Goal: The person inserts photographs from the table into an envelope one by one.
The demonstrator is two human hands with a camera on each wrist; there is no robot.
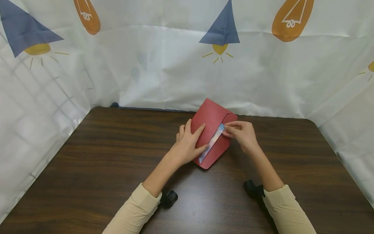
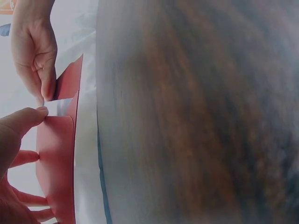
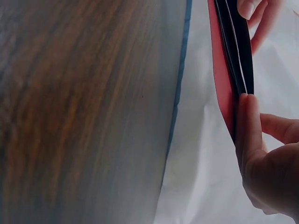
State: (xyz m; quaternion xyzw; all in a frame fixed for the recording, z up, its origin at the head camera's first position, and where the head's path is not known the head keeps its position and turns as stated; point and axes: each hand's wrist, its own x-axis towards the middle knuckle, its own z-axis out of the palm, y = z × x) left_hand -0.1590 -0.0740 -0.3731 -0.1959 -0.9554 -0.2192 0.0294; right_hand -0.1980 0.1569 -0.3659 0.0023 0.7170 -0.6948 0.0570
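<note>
A red paper envelope [image 1: 208,118] sits tilted toward the far side of the dark table, its flap [image 1: 217,151] folded open. Out of its mouth shows a narrow strip of blue-and-white printed paper [image 1: 212,142]. My left hand [image 1: 187,143] presses on the envelope's upper face with spread fingers, the thumb [image 2: 28,119] right at the mouth's edge. At the strip's far end, the fingertips of my right hand [image 1: 242,133] pinch the paper's blue corner. The envelope's dark inside [image 3: 238,51] shows in the right wrist view. Most of the paper is hidden in the envelope.
The brown wooden table [image 1: 117,156] reaches out to both sides and toward me. Behind it hangs a white curtain [image 1: 163,71] with lamp and bulb prints. Black wrist cameras [image 1: 169,199] sit at both cream sleeves [image 1: 137,208].
</note>
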